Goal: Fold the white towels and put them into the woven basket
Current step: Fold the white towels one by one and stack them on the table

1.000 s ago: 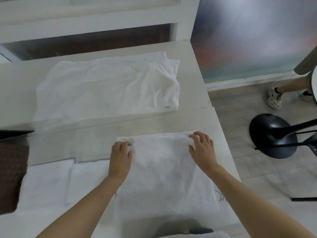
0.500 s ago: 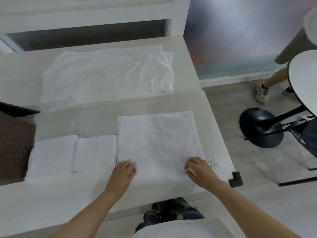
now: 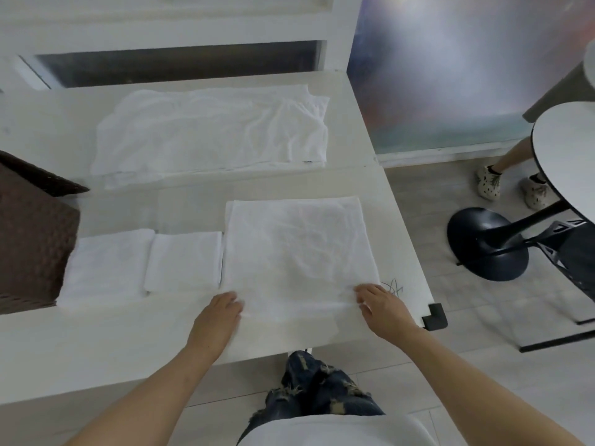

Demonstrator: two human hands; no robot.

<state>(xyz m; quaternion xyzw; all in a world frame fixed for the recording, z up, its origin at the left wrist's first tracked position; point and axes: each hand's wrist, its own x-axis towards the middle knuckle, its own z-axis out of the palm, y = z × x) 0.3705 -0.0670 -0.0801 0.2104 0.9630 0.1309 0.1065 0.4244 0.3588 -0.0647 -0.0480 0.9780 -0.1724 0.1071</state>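
Observation:
A half-folded white towel (image 3: pixel 296 249) lies flat and square on the white table (image 3: pixel 96 349) in front of me. My left hand (image 3: pixel 219 317) rests on its near left corner and my right hand (image 3: pixel 383 310) on its near right corner, fingers closing on the near edge. Two smaller folded towels (image 3: pixel 185 262) (image 3: pixel 108 268) lie side by side to the left. The dark brown woven basket (image 3: pixel 29 239) stands at the left edge, touching the leftmost towel. A crumpled unfolded towel (image 3: pixel 212 133) is spread on the far part of the table.
A black corner guard (image 3: pixel 435 316) sits on the table's near right corner. On the right stand a round table (image 3: pixel 566 152) with a black pedestal base (image 3: pixel 486 246), and another person's feet (image 3: pixel 512 186) are on the floor behind it.
Both hands slid from the towel's far corners back to its near corners. The view pulled back, showing my knees and more of the basket.

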